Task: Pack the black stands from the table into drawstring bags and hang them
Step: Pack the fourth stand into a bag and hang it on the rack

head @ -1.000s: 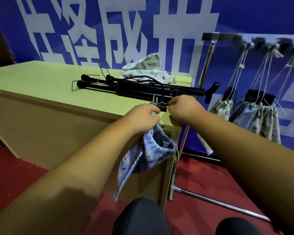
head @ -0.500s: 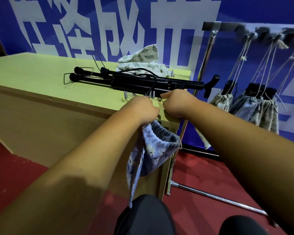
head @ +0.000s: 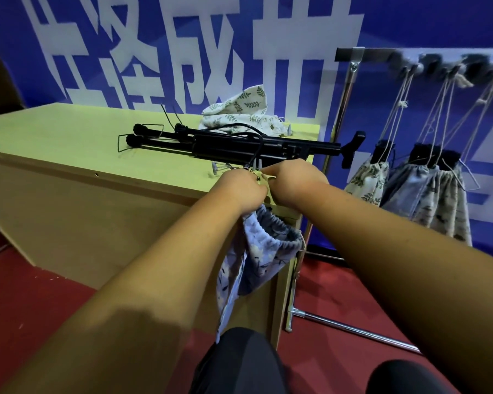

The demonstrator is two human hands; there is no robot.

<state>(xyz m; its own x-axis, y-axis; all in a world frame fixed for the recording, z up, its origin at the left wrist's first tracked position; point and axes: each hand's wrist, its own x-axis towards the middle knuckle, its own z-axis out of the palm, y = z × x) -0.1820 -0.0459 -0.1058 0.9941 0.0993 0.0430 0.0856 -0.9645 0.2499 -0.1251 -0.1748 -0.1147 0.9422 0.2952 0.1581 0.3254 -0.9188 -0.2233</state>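
two hands meet at the near right corner of the desk [head: 69, 137]. from my feed, the left hand [head: 244, 189] is clenched on the gathered mouth of a blue floral drawstring bag [head: 268, 251], which hangs from that fist down the front of the desk, past its corner. the right hand [head: 293, 180] sits knuckle to knuckle with it, fingers curled under; i cannot tell what it grips, if anything, since the fingertips are hidden from me.

the black stands [head: 234, 147] lie folded on the desk just beyond both hands, lengthwise, with their handle end poking out past the right edge (a thin black cable loops over them). a few small grey pegs [head: 215, 167] lie on the desk just left of the hands. behind the stands a leaf-print bag [head: 242, 109] sits crumpled on the far side.

to the right stands a chrome rack [head: 350, 56] with several filled bags [head: 427, 194] hanging by their cords, black tops showing at the necks. a blue banner [head: 410, 24] covers the wall behind.
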